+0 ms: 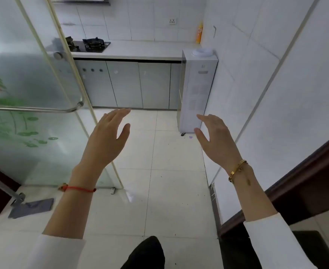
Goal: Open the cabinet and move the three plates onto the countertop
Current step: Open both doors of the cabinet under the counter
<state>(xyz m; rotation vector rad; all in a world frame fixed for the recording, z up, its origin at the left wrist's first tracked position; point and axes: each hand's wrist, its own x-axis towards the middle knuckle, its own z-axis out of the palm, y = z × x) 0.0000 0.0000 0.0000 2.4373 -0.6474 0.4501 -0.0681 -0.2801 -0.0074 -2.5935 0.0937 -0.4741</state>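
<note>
A row of grey cabinet doors (125, 84) runs under a white countertop (140, 49) at the far side of the kitchen; all the doors are shut. No plates are in sight. My left hand (109, 136) and my right hand (214, 138) are raised in front of me over the tiled floor, well short of the cabinets. Both hands hold nothing and have their fingers apart.
A frosted glass door (24, 94) with a metal bar handle (35, 109) stands open on the left. A black gas hob (90, 45) sits on the countertop, a yellow bottle (199, 32) in its far right corner. A white water dispenser (196, 90) stands right of the cabinets.
</note>
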